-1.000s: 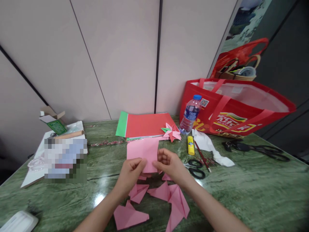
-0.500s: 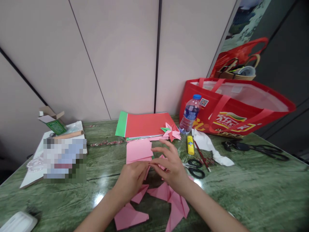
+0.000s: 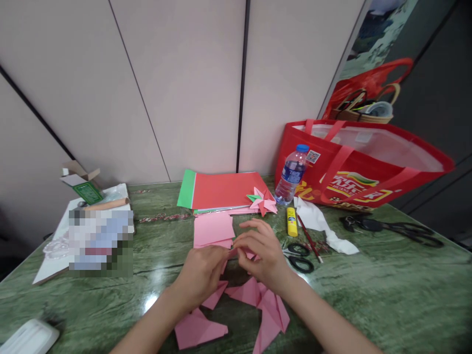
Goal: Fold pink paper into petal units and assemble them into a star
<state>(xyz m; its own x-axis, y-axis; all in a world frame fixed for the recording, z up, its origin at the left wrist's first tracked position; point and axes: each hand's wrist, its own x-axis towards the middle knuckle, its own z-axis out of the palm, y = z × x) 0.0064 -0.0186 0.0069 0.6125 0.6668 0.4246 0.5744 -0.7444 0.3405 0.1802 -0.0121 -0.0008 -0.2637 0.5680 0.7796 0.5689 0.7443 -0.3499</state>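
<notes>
Left hand (image 3: pixel 204 268): closed in a pinch, fingertips on the left end of a pink paper piece (image 3: pixel 233 252).
Right hand (image 3: pixel 263 250): fingers curved, with thumb and forefinger at the piece's other end; whether they grip it or only touch it, one cannot tell.
Pink paper piece: between the two sets of fingertips, above the tabletop (image 3: pixel 387 290); the little that shows runs crosswise from one hand to the other, and its full outline is hidden.
Pink paper squares (image 3: pixel 213 229): stacked just beyond the left hand, which is the nearer of the two.
Folded pink pieces (image 3: pixel 201 330): spread on the person's side of the hands, some between the forearms; one has its tip pointing right, and others are partly covered by the hands.
Red sheet (image 3: pixel 226 191): farther off by the wall panels (image 3: pixel 191 88), its long axis running left to right, with a green sheet (image 3: pixel 187 189) showing at its left end.
Paper star (image 3: pixel 263 200): at the red sheet's near right corner, beyond the right hand.
Scissors (image 3: pixel 300 264): black-handled, just right of the right hand, with a yellow glue stick (image 3: pixel 291 221) beyond.
</notes>
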